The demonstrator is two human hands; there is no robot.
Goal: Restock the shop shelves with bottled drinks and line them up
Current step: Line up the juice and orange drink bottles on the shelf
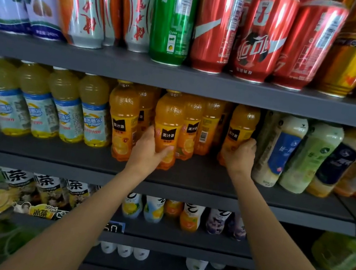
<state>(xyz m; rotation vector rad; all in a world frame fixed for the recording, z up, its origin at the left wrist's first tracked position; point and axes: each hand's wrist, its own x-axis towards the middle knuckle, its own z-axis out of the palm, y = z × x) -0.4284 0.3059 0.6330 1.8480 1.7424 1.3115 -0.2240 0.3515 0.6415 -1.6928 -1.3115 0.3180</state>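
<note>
Left hand (147, 148): gripped an orange juice bottle (169, 119) on the shelf (54, 153).
Right hand (239, 155): gripped a second orange bottle (242, 123), beside the tea bottles (286, 146).

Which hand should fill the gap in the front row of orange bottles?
Right, probably. The right hand grips an orange bottle at the gap's right edge. The left hand grips a bottle already at the front, left of the gap.

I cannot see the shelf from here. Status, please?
Left hand grips one orange bottle. Right hand grips another, beside the tea bottles. Both standing on middle shelf. Nothing blocking.
</note>
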